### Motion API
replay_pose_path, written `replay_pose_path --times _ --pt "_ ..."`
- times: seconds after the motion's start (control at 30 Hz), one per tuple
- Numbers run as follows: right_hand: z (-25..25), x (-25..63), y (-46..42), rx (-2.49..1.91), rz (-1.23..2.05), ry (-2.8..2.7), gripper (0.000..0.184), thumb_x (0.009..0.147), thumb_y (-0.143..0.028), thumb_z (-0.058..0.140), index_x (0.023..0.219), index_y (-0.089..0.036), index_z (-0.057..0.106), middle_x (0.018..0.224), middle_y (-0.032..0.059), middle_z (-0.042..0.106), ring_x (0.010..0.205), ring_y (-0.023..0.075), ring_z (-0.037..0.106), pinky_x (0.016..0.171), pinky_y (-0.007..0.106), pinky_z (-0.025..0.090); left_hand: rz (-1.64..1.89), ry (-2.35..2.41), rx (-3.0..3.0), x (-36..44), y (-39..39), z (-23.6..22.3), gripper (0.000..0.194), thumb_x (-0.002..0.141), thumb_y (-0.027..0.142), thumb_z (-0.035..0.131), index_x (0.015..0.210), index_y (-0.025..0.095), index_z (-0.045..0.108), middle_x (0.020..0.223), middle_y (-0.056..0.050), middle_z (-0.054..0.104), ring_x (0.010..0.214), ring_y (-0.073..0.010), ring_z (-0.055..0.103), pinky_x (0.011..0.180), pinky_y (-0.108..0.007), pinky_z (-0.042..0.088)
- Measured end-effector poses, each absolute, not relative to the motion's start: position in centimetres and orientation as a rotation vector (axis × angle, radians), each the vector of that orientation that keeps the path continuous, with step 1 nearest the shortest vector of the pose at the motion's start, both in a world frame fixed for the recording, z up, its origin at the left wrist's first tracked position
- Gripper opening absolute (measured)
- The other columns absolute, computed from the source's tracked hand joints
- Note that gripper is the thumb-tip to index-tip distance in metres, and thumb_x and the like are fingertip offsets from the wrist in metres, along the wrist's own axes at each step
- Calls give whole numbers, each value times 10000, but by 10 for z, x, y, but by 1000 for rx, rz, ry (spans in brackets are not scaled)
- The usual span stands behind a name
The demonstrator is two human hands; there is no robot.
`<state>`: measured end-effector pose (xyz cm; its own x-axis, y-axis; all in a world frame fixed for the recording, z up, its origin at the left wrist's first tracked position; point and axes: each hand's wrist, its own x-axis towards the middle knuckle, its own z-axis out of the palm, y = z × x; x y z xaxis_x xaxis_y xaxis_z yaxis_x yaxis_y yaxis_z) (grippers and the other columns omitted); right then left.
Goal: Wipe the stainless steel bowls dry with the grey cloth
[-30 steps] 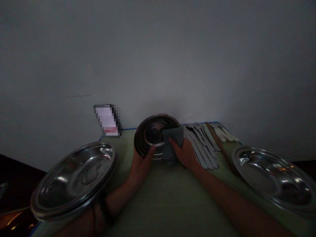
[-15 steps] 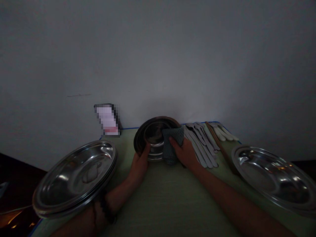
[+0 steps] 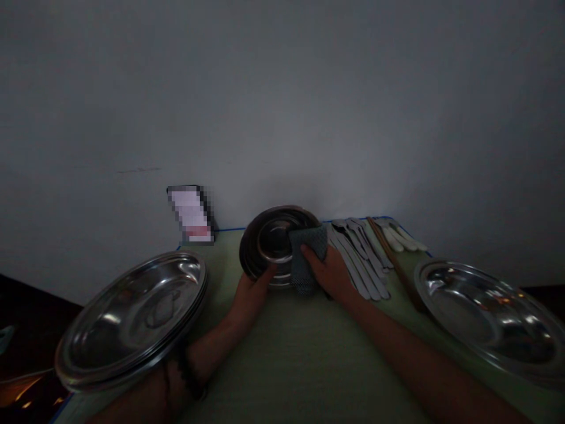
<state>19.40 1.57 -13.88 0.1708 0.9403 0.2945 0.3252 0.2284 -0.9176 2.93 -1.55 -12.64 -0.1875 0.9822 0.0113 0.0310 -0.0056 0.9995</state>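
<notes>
A round metal bowl (image 3: 276, 237) is tilted toward me near the wall, above the far part of the table. My left hand (image 3: 251, 294) grips its lower left rim, the thumb over the inside and the fingers hidden behind. My right hand (image 3: 331, 271) is closed on a grey-blue cloth (image 3: 305, 259), which is folded over the bowl's right edge. The right fingers are mostly hidden by the cloth and bowl. To the right of that hand lie several metal spoons (image 3: 357, 235) and other long-handled cutlery (image 3: 353, 268).
Stacked large metal basins (image 3: 128, 318) stand at the left table edge, another metal basin (image 3: 485, 318) at the right. A phone (image 3: 192, 212) leans on the wall. Wooden chopsticks (image 3: 392, 259) and white-handled pieces (image 3: 404, 238) lie at the back right of the green table (image 3: 300, 365).
The bowl has turned slightly and its tilt has changed a little. My left thumb has shifted slightly right along the rim. The right hand keeps the cloth at the bowl's right edge.
</notes>
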Motion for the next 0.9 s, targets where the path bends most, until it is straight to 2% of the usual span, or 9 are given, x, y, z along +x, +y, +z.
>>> replay_pose_path --times 0.13,0.27,0.47,0.77,0.9 --pt "-139 195 16 -1300 668 -1342 378 820 -511 515 849 -167 668 843 116 725 840 271 670 718 370 502 1328 1326 1018 30 -15 -128 354 716 400 689 988 176 705 1059 -96 732 1092 -300 629 989 -443 438" --pt "-136 195 15 -1262 656 -1347 387 827 -494 515 939 -152 656 902 120 727 888 270 666 758 377 501 1476 1309 1021 29 -14 -126 329 761 380 656 1038 206 689 1152 -66 700 1129 -255 610 1009 -386 430" --pt "-136 194 14 -1309 693 -1362 374 781 -511 555 849 -161 669 845 118 731 799 265 676 714 374 509 1365 1230 957 29 -13 -130 395 727 386 703 1061 178 674 1033 -75 737 1014 -268 663 894 -389 506" --pt "-138 196 15 -1289 665 -1341 417 809 -503 536 961 -139 672 938 136 731 917 281 671 780 387 504 1481 1262 1089 33 -20 -122 353 780 342 630 1111 222 650 1241 -64 645 1219 -243 543 1063 -355 375" --pt "-137 196 15 -1328 689 -1332 447 779 -505 569 976 -116 668 956 155 723 916 287 671 803 398 502 1474 1236 1089 32 -17 -126 436 766 329 647 1181 202 605 1246 -69 645 1271 -243 497 1080 -374 357"
